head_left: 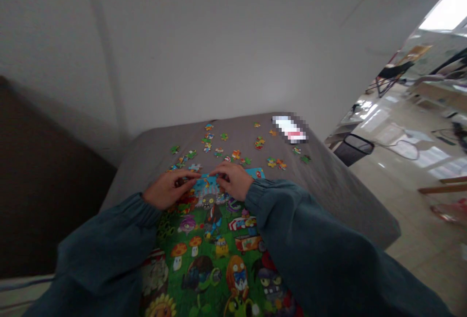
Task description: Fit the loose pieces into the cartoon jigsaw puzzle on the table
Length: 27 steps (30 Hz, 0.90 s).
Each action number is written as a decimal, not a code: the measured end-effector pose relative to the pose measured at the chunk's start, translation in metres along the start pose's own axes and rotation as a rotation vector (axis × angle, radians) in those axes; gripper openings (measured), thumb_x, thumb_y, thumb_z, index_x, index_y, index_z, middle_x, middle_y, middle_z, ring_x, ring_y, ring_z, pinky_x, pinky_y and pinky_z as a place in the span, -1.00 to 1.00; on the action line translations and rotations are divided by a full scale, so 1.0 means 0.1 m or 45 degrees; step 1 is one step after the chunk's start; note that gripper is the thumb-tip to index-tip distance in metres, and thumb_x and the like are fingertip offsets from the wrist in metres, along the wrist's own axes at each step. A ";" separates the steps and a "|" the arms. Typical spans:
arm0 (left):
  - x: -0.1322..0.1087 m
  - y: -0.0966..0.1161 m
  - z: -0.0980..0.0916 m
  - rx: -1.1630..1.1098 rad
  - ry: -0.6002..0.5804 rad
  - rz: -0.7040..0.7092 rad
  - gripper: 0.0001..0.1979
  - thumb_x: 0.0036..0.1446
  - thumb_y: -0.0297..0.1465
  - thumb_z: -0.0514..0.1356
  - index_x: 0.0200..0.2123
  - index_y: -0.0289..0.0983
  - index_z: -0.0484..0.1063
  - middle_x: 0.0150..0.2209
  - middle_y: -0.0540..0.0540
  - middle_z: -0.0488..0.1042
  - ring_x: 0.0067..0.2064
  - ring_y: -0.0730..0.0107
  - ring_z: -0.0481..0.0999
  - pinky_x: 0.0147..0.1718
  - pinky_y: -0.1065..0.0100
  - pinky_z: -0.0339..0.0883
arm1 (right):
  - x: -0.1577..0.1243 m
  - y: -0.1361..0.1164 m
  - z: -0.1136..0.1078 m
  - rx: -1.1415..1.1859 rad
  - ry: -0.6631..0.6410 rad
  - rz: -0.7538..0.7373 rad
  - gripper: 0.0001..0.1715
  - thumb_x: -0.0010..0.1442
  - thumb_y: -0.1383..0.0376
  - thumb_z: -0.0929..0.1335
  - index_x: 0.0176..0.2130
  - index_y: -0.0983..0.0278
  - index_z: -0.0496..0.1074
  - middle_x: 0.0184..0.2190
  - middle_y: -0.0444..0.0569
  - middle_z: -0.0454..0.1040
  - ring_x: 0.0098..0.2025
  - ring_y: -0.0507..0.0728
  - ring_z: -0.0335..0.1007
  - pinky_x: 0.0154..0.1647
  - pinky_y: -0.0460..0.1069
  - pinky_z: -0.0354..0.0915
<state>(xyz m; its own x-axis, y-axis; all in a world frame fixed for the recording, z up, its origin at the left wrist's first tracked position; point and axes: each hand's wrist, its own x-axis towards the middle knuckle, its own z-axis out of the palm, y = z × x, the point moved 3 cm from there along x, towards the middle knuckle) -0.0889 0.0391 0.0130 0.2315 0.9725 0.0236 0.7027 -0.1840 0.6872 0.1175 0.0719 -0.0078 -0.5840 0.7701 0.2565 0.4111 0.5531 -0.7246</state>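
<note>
Both hands sit at the far edge of the assembled jigsaw puzzle (215, 254), on the grey-covered table (350, 195).

Left hand (168, 189): palm down, fingers curled in, fingertips pressing on the puzzle's top edge. A small dark bit shows under the fingers near the knuckles, probably a piece, too blurred to confirm. Hand is mostly closed, not a fist.

Right hand (233, 179): also palm down, fingers bent, tips pointing left toward the other hand. Thumb and forefinger look pinched together at a piece (210, 177) on the blue strip of the puzzle. Can't tell if the piece is lifted or already seated flat.

The two hands' fingertips are near each other, almost touching, over the same spot in the top row.

Puzzle: bright cartoon picture, green ground with plants and zombie figures, mostly filled in from the near edge up to the hands. Blue strip at the far end is where the hands are.

Loose pieces (233, 149) are scattered on the table beyond the hands, spread from left to right, well apart from each other. A white and pink object (291, 129) lies at the far right corner, pixelated, unreadable.

Dark teal sleeves (310, 239) cover both forearms down to the wrists.

White wall behind the table. Black bin (353, 148) on the tiled floor to the right, just past the table corner.
</note>
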 end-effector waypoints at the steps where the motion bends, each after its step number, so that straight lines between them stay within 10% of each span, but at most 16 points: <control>1: 0.00 0.01 -0.01 0.006 0.007 -0.001 -0.56 0.06 0.01 0.20 -0.19 -0.14 0.66 -0.47 -0.02 0.61 -0.55 0.37 0.39 -0.58 0.42 0.26 | 0.00 0.00 0.01 -0.003 0.001 -0.010 -0.65 0.14 0.56 0.37 -0.15 0.25 0.59 -0.18 0.00 0.55 -0.19 0.09 0.47 -0.08 0.01 0.38; 16: -0.05 -0.18 -0.38 -0.001 0.469 -0.182 -0.42 0.12 0.07 0.15 -0.05 -0.26 0.59 -0.41 -0.10 0.61 -0.45 0.28 0.49 -0.48 0.35 0.32 | 0.12 -0.19 0.22 0.187 -0.129 -0.145 -0.78 0.24 0.45 0.41 -0.11 0.27 0.58 -0.09 0.05 0.57 -0.16 0.08 0.52 -0.03 0.01 0.42; 20: -0.04 -0.11 -0.30 -0.059 0.397 -0.153 -0.37 0.04 0.14 0.20 -0.10 -0.27 0.58 -0.28 -0.15 0.65 -0.42 0.27 0.53 -0.43 0.31 0.40 | 0.14 -0.25 0.16 0.074 -0.028 -0.155 -0.77 0.24 0.35 0.44 -0.06 0.24 0.56 -0.09 0.05 0.59 -0.03 0.15 0.48 0.14 0.11 0.33; 27: -0.04 0.05 0.02 -0.126 0.196 -0.070 -0.27 0.01 0.23 0.18 -0.06 -0.29 0.52 -0.33 -0.16 0.66 -0.42 0.25 0.57 -0.43 0.29 0.45 | 0.09 -0.16 0.10 0.581 0.008 0.117 -0.64 0.21 0.31 0.44 0.03 0.27 0.52 -0.22 -0.02 0.60 -0.30 0.05 0.49 -0.24 -0.03 0.42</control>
<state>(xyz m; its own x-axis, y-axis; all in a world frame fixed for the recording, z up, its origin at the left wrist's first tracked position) -0.0852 0.0335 0.0153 0.0836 0.9925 0.0896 0.6400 -0.1224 0.7586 0.0994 0.0667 -0.0004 -0.5550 0.8120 0.1806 0.1105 0.2871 -0.9515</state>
